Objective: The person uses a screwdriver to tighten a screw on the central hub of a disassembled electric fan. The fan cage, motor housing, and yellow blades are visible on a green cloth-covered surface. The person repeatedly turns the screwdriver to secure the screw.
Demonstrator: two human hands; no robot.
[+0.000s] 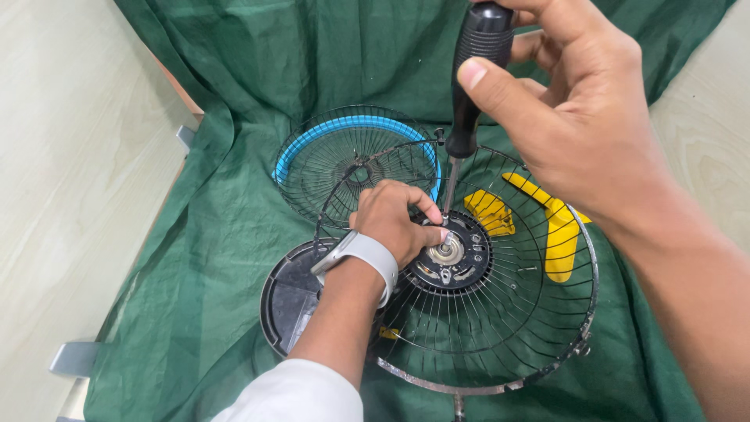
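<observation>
Right hand (578, 117), wrapped around the black screwdriver (476, 70), hides its handle top; shaft points down, near-vertical. Left hand (391, 219) pinches its tip at the fan hub (449, 254).

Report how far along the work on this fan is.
Done: the front grille with the blue rim lies apart on the green cloth; the yellow blade lies beneath the rear grille. In hand: the right hand sets a screwdriver at the motor hub, which the left hand steadies. Left: hub screws, rear grille unattached.
</observation>
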